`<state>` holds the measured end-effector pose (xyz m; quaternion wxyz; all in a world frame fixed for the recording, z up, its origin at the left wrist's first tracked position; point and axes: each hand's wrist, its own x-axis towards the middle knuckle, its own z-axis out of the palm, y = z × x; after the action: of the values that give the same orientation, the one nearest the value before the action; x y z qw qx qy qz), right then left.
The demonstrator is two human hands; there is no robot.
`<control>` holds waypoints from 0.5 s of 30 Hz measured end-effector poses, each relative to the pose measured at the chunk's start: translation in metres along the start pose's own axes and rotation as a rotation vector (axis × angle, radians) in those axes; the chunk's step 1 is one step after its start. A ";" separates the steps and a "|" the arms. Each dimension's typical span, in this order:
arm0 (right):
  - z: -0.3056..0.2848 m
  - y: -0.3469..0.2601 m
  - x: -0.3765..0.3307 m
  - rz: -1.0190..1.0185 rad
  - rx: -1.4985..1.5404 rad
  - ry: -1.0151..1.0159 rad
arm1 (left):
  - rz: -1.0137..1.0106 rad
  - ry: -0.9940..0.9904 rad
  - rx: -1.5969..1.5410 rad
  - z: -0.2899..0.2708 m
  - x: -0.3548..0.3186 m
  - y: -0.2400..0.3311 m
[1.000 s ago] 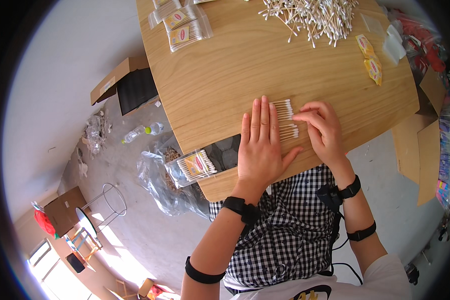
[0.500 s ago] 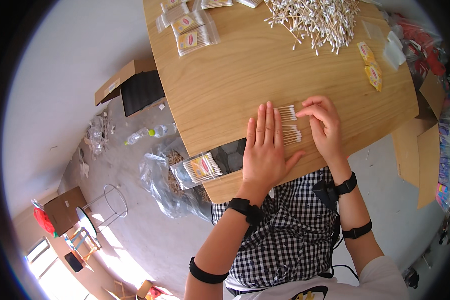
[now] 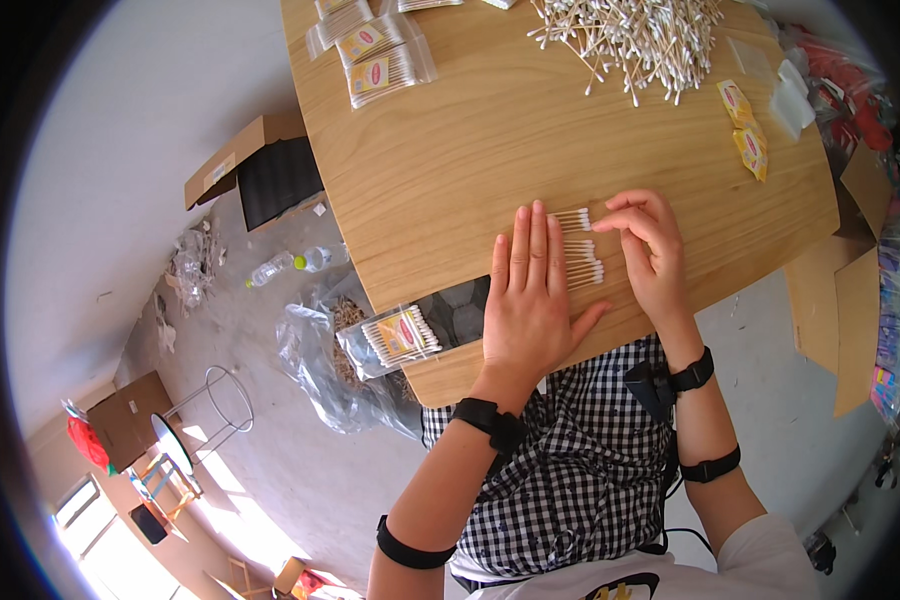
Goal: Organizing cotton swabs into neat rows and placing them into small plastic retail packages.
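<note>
My left hand (image 3: 532, 295) lies flat on the table, fingers together and stretched out, thumb apart. It covers most of a row of cotton swabs (image 3: 582, 262), whose white tips stick out on its right side. Just right of the row, my right hand (image 3: 650, 255) has bent, parted fingers. One fingertip is at the tips of the upper swabs; I see nothing held in that hand. Left of my left hand, a clear bag of cotton swabs with a yellow label (image 3: 402, 335) rests on a dark patterned strip (image 3: 455, 312) at the table edge.
A big heap of loose cotton swabs (image 3: 635, 45) lies at the table's far side. Filled swab bags (image 3: 375, 70) are at far left. Yellow labels (image 3: 745, 135) and clear empty bags (image 3: 792, 100) lie at far right. Cardboard boxes (image 3: 835, 300) stand beyond the right edge.
The gap between the upper and lower swab tips looks narrower, with a tip now showing in it. Both hands stay almost in place; the view has shifted slightly.
</note>
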<state>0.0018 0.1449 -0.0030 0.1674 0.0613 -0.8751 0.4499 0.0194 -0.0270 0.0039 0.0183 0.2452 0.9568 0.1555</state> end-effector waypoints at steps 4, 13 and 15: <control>0.002 -0.002 0.000 0.052 0.030 0.020 | 0.004 0.007 0.015 0.000 0.000 0.000; 0.001 -0.003 0.002 -0.019 -0.050 0.010 | -0.006 -0.005 0.016 -0.001 0.000 0.000; 0.002 -0.003 0.002 -0.021 -0.051 0.012 | -0.005 -0.005 0.019 -0.001 0.000 0.000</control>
<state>0.0004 0.1418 -0.0011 0.1789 0.0637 -0.8846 0.4259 0.0191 -0.0271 0.0046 0.0185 0.2431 0.9588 0.1458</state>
